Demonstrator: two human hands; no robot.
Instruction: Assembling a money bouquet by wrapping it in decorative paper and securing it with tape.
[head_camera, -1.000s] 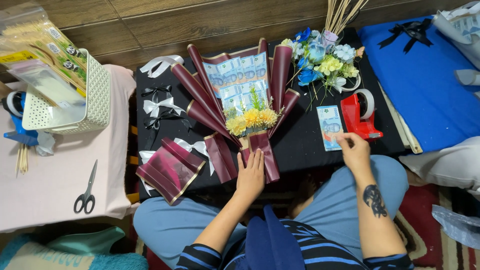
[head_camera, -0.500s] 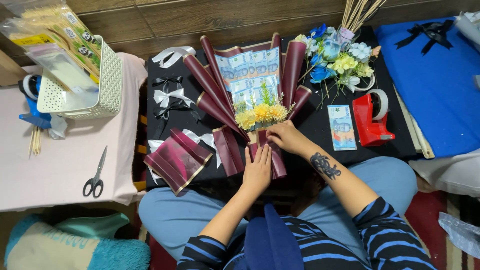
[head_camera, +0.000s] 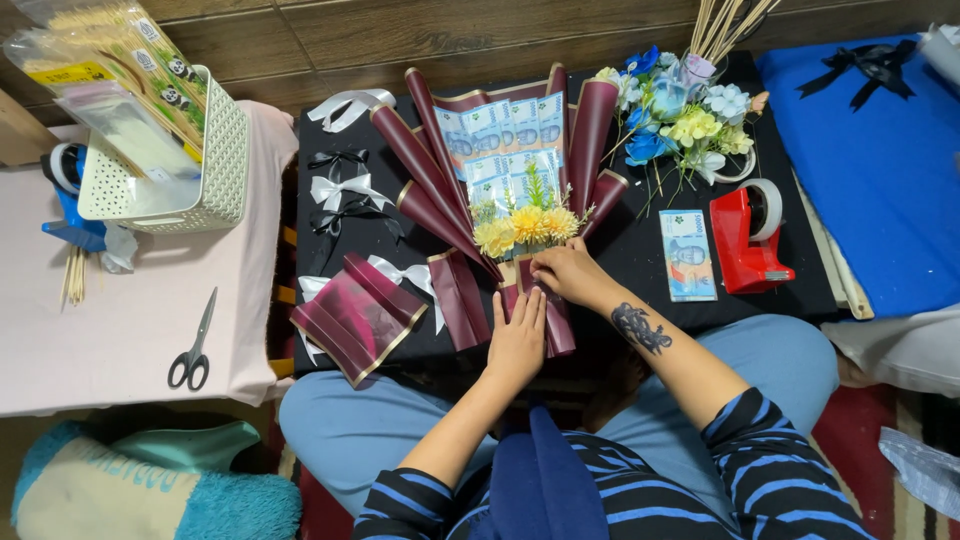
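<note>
We take the bouquet (head_camera: 505, 190) as our landmark: it lies on the black table (head_camera: 640, 260), dark red wrapping cones fanned around pale blue banknotes and yellow flowers (head_camera: 527, 230). Our left hand (head_camera: 517, 337) lies flat with fingers together on its wrapped base, and our right hand (head_camera: 567, 272) curls on that wrapping just below the flowers. Far left of the bouquet, a white perforated basket (head_camera: 215, 165) holds clear plastic packets (head_camera: 120, 90) with yellow labels, of what look like sticks. Right of it lie a single banknote (head_camera: 688, 254) and a red tape dispenser (head_camera: 748, 240). Scissors (head_camera: 194, 345) lie lower left of it, on the pink cloth.
</note>
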